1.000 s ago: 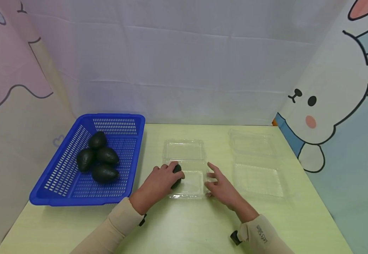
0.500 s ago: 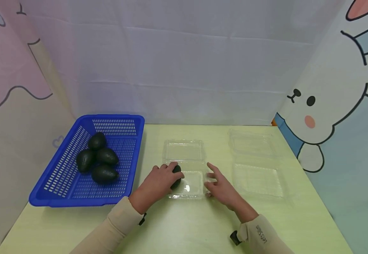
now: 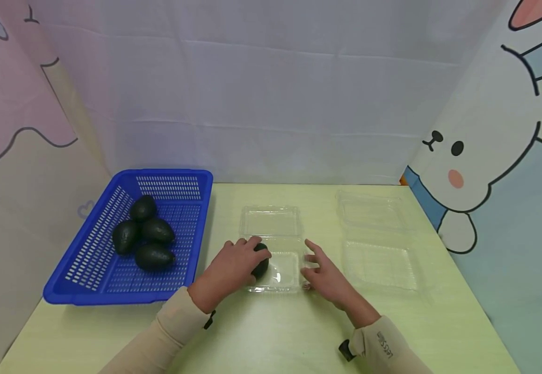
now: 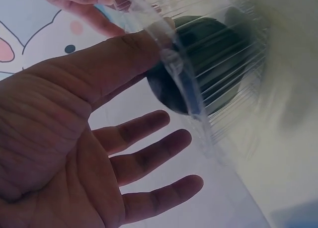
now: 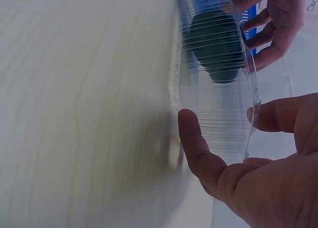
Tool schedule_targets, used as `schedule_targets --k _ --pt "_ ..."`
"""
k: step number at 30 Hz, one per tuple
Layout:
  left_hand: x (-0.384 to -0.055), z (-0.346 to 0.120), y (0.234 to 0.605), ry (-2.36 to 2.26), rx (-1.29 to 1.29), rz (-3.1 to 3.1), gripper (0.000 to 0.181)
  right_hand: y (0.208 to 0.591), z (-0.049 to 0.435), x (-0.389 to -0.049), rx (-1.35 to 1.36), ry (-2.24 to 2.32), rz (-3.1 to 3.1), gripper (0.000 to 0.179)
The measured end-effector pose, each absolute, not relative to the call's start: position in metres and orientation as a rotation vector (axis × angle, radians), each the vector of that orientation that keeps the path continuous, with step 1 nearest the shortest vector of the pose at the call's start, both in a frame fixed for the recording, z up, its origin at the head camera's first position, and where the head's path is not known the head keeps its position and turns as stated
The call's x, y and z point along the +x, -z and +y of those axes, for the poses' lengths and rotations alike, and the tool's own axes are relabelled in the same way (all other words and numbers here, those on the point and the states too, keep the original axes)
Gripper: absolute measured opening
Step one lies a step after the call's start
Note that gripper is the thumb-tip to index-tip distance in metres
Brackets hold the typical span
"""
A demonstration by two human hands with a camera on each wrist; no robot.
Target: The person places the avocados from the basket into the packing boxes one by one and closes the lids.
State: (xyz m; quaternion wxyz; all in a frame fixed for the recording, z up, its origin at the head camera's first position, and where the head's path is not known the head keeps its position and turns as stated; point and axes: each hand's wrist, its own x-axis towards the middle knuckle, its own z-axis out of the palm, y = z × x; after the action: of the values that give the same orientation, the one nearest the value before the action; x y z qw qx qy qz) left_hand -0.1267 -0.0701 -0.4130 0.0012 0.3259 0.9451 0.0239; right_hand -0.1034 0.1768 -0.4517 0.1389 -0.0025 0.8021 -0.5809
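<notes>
Taking 12 o'clock as straight ahead of you, the dark avocado (image 3: 262, 267) is sitting in the near half of the clear container (image 3: 287, 270), on its 9 o'clock side, while the lid (image 3: 271, 222) is lying folded back at 12. Your left hand (image 3: 230, 266) is reaching in from 7 o'clock and arching over that avocado, its index finger bending across the top. In the left wrist view your thumb is overlapping the container's rim beside the fruit, and the three other visible fingers are spreading apart, clear of it. You are touching the avocado there, but I cannot tell whether thumb and index are pinching it or only resting on it.

Your right hand (image 3: 329, 278) is coming in from 5 o'clock and staying at the container's 3 o'clock edge, its fingers standing apart, one tip meeting the rim and another lying low along the outer wall near the table (image 3: 261, 337).

At 10 o'clock the blue basket (image 3: 121, 298) is holding four more avocados (image 3: 157, 230), clustered together and touching. At 2 o'clock a second clear container (image 3: 380, 266) is lying unfolded, well apart from the basket, and behind everything a pale backdrop (image 3: 271, 98) is hanging.
</notes>
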Motion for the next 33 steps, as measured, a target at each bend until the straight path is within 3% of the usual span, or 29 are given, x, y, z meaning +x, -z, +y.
schedule_targets --k 33 --pt "-0.131 -0.095 0.356 -0.045 0.989 3.050 0.059 0.454 0.176 -0.102 0.000 1.685 2.314 0.073"
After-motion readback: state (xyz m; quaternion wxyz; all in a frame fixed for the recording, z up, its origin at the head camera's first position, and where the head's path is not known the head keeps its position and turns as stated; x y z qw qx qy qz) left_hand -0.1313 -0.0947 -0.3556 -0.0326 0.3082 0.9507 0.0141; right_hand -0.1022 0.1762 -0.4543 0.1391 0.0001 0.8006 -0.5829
